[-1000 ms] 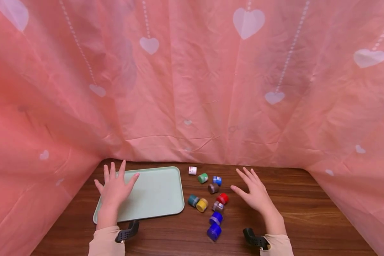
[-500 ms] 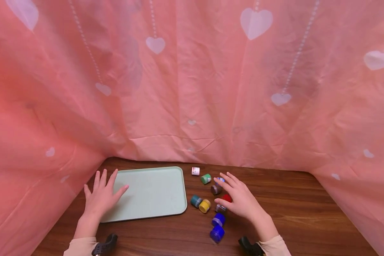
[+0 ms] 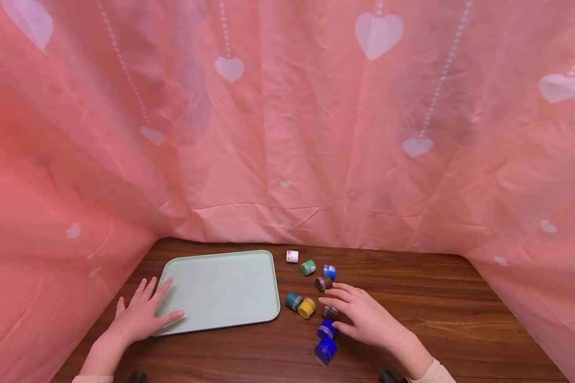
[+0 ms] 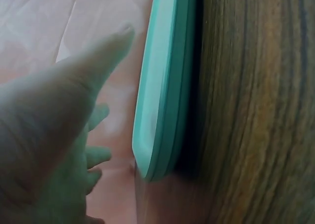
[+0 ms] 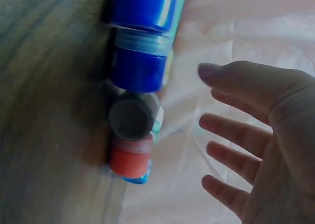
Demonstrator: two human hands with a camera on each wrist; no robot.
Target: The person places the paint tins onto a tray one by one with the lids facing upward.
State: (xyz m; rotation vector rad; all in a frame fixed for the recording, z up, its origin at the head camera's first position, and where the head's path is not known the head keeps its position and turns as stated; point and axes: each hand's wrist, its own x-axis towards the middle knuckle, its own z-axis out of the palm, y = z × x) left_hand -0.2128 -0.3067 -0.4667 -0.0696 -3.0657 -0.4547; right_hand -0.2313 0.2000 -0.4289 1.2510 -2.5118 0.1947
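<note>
With fingers spread, my left hand [image 3: 138,318] hovers by the near left corner of a pale green tray [image 3: 220,291]. The left wrist view shows its thumb apart from the tray's rim [image 4: 158,86]. My right hand [image 3: 368,318] is held over the small paint jars, fingers loosely extended and holding nothing. Beneath or beside it lie two dark blue jars [image 3: 326,349], a brown jar [image 3: 323,283] and a greyish-brown jar [image 3: 329,311] partly covered by the fingers. The hand hides the red jar in the head view, but the right wrist view shows this red jar [image 5: 130,160].
Teal [image 3: 294,301] and yellow [image 3: 306,308] jars lie side by side right of the tray. Farther back are a white jar [image 3: 292,256], a green jar [image 3: 308,267] and a light blue jar [image 3: 329,272]. A pink curtain [image 3: 287,133] borders the wooden table [image 3: 441,308].
My right hand has moved left and lower, from beside the jars to over them. My left hand has drawn back toward the tray's near left corner. The jars and tray look unmoved.
</note>
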